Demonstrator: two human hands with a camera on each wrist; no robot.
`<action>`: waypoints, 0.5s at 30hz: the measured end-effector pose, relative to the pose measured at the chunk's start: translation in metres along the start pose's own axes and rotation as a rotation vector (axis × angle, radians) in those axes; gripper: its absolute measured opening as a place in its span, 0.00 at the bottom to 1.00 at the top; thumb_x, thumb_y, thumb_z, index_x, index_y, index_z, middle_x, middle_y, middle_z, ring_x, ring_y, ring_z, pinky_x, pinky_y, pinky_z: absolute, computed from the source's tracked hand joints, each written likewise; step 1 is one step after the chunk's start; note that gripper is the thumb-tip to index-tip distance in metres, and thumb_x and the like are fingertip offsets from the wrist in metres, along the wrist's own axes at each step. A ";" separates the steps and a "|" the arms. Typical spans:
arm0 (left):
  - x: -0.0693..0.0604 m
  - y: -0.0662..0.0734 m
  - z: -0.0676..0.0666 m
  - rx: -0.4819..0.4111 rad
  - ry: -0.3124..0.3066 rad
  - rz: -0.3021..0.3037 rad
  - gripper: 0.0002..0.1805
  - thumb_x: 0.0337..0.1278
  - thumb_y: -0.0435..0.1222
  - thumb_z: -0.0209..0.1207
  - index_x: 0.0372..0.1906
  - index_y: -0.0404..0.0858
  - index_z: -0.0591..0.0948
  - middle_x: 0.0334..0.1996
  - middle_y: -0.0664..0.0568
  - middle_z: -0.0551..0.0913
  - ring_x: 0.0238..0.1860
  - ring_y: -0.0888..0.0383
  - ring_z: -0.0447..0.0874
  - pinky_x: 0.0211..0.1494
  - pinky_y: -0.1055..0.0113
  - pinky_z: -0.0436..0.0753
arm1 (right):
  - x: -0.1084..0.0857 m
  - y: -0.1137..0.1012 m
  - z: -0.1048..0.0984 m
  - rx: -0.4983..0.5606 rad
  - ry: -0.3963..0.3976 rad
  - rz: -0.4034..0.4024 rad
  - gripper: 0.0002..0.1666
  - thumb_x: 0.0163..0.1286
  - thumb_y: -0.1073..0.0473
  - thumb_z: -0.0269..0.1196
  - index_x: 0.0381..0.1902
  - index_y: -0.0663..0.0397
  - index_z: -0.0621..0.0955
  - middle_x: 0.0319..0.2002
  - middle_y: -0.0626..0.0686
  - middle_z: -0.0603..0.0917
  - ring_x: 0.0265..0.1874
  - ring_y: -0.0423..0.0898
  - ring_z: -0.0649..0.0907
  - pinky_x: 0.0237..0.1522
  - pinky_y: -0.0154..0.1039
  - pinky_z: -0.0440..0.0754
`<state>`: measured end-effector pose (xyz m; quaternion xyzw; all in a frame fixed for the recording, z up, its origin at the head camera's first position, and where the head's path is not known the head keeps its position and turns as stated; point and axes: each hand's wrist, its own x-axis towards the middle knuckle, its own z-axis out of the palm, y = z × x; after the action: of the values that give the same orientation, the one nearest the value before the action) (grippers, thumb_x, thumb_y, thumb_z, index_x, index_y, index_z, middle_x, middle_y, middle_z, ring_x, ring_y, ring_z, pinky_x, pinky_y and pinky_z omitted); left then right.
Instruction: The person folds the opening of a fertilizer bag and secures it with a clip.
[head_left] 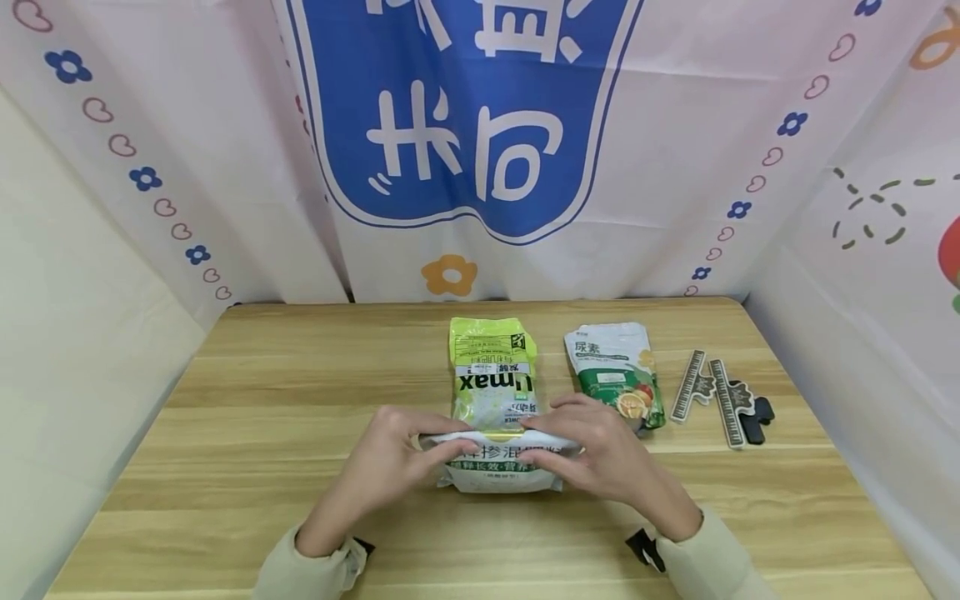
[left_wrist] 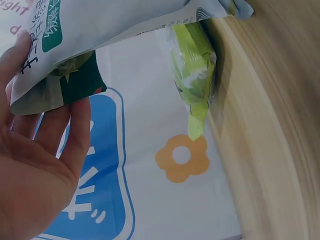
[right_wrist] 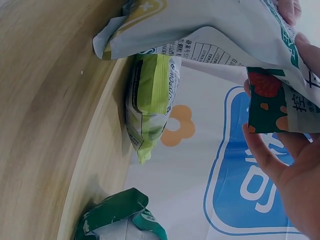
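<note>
Left hand and right hand: thumbs and fingers pinch both ends of the folded top, likely keeping it even | white blended-fertilizer bag: lower centre of frame | lime-green Umax bag: centre, just beyond | urea pouch, ruler-print clips: right, apart, perhaps for room

Two bare hands, left hand and right hand; two cream sleeves; three printed bags: one white bag with a green band, one lime-green bag, one white-and-green bag with pictured fruit; two long striped bar clips; overlapping black pieces, number unclear; one wood-grain table.
</note>
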<state>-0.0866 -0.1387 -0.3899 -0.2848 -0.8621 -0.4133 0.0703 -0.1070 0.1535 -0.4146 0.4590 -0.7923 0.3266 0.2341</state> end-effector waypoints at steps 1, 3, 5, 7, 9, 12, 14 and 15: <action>0.000 0.000 0.000 -0.012 -0.001 -0.010 0.09 0.59 0.47 0.74 0.40 0.50 0.94 0.38 0.57 0.95 0.25 0.74 0.81 0.28 0.75 0.82 | 0.000 0.000 0.000 0.007 0.000 0.000 0.20 0.66 0.45 0.75 0.46 0.54 0.91 0.41 0.47 0.95 0.36 0.37 0.92 0.54 0.49 0.89; 0.000 0.000 0.000 -0.020 0.001 -0.007 0.07 0.59 0.47 0.74 0.39 0.50 0.94 0.37 0.58 0.95 0.26 0.75 0.82 0.28 0.74 0.83 | 0.001 0.000 -0.001 0.025 -0.004 0.002 0.18 0.65 0.46 0.75 0.45 0.52 0.92 0.41 0.47 0.95 0.37 0.37 0.92 0.54 0.48 0.89; 0.000 -0.001 0.000 -0.015 0.006 0.011 0.06 0.59 0.45 0.74 0.38 0.50 0.94 0.36 0.58 0.95 0.27 0.75 0.84 0.29 0.75 0.84 | 0.001 -0.001 -0.002 0.059 -0.018 0.020 0.15 0.65 0.49 0.76 0.45 0.50 0.92 0.40 0.46 0.95 0.38 0.38 0.92 0.54 0.46 0.89; 0.000 -0.001 0.000 -0.002 0.011 0.039 0.05 0.59 0.43 0.74 0.38 0.49 0.94 0.36 0.58 0.95 0.30 0.75 0.86 0.30 0.77 0.84 | 0.001 -0.002 -0.003 0.122 -0.042 0.067 0.14 0.64 0.53 0.77 0.46 0.48 0.92 0.42 0.46 0.94 0.40 0.39 0.92 0.53 0.44 0.89; -0.001 -0.002 0.000 0.009 0.014 0.058 0.04 0.58 0.41 0.75 0.37 0.48 0.94 0.35 0.57 0.95 0.32 0.74 0.88 0.31 0.79 0.84 | 0.000 -0.003 -0.005 0.193 -0.070 0.144 0.13 0.65 0.56 0.76 0.48 0.46 0.92 0.45 0.47 0.94 0.44 0.42 0.92 0.53 0.41 0.89; -0.001 -0.003 0.000 0.016 0.014 0.069 0.04 0.58 0.39 0.75 0.37 0.47 0.94 0.35 0.56 0.95 0.31 0.73 0.88 0.31 0.80 0.83 | -0.002 -0.004 -0.009 0.309 -0.113 0.261 0.13 0.67 0.61 0.74 0.49 0.46 0.92 0.50 0.52 0.93 0.51 0.49 0.91 0.43 0.34 0.89; -0.001 -0.004 0.000 0.016 0.012 0.069 0.03 0.59 0.39 0.74 0.37 0.46 0.94 0.35 0.55 0.95 0.32 0.73 0.88 0.31 0.80 0.84 | -0.002 -0.003 -0.010 0.345 -0.135 0.302 0.12 0.69 0.63 0.72 0.48 0.47 0.92 0.52 0.56 0.92 0.54 0.53 0.91 0.36 0.31 0.86; -0.001 -0.004 0.000 0.015 0.011 0.069 0.03 0.59 0.38 0.74 0.38 0.46 0.94 0.35 0.55 0.95 0.31 0.73 0.88 0.31 0.80 0.84 | -0.003 -0.003 -0.011 0.355 -0.144 0.307 0.11 0.69 0.64 0.71 0.48 0.48 0.92 0.53 0.57 0.92 0.54 0.54 0.91 0.37 0.32 0.86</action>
<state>-0.0880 -0.1411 -0.3930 -0.3115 -0.8544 -0.4056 0.0916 -0.1021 0.1618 -0.4080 0.3892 -0.7977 0.4590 0.0405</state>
